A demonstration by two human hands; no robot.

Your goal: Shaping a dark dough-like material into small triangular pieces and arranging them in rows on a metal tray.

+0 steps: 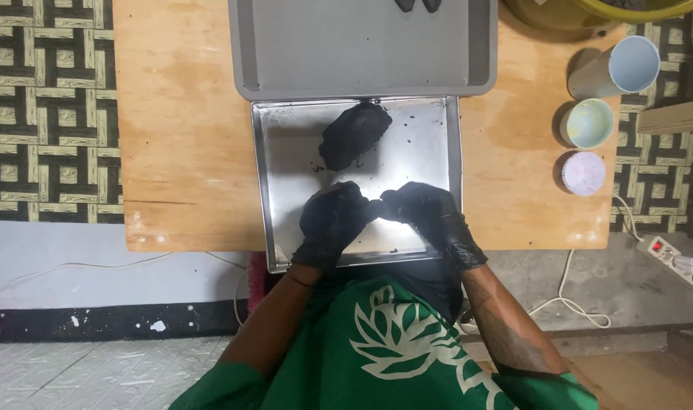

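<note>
Two black-gloved hands, left hand (pixel 333 222) then right hand (pixel 430 216), pinch a small dark lump (pixel 376 207) between closed fingertips above the shiny square steel tray (pixel 264 182), best rolled gently, larger black mass (pixel 354 134) lying just beyond the fingers.

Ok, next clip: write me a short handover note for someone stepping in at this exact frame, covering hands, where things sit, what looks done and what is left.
Left hand: black glove, fingers closed on a small piece of dark dough.
Right hand: black glove, pinching the same piece from the other side, over the steel tray.
Things: a large dark dough lump lies at the tray's far end, crumbs around it. A grey baking tray sits beyond, with two small dark pieces at its far edge.
Done: one piece is off the lump and in hand.
Left: most of the lump is unportioned.
</note>
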